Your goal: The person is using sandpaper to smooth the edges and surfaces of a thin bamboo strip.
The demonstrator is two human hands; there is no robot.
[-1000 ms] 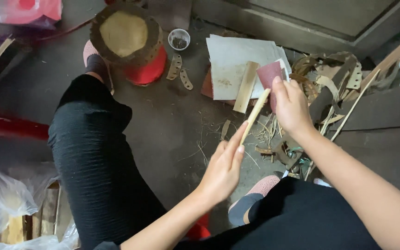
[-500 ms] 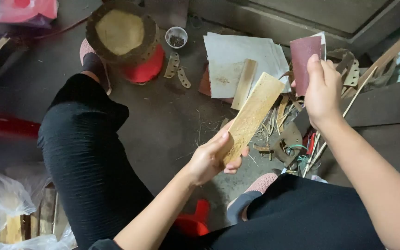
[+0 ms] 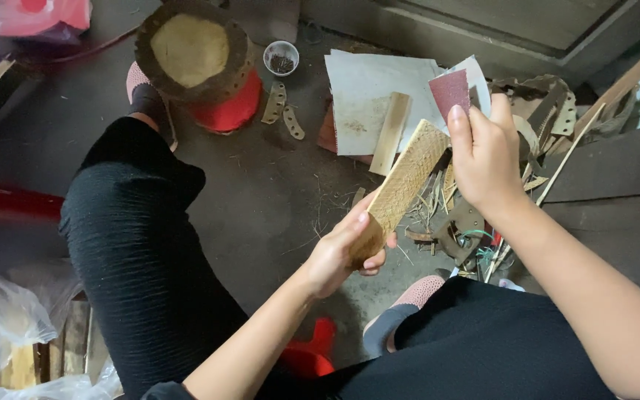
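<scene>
Hidden and cut-off items, head view

Lower end of the flat wooden strip covered by the left hand; lower part of the reddish sandpaper piece hidden behind the right hand. Both forearms leave the picture at the bottom and right edges. Pile of scraps partly screened by the right hand, its single pieces too tangled to tell apart. Contents of the small round cup too small to identify. Clear plastic bag cut off at the left and bottom edges; pink bag cut off at the top edge. Red stool mostly hidden under the legs.
</scene>
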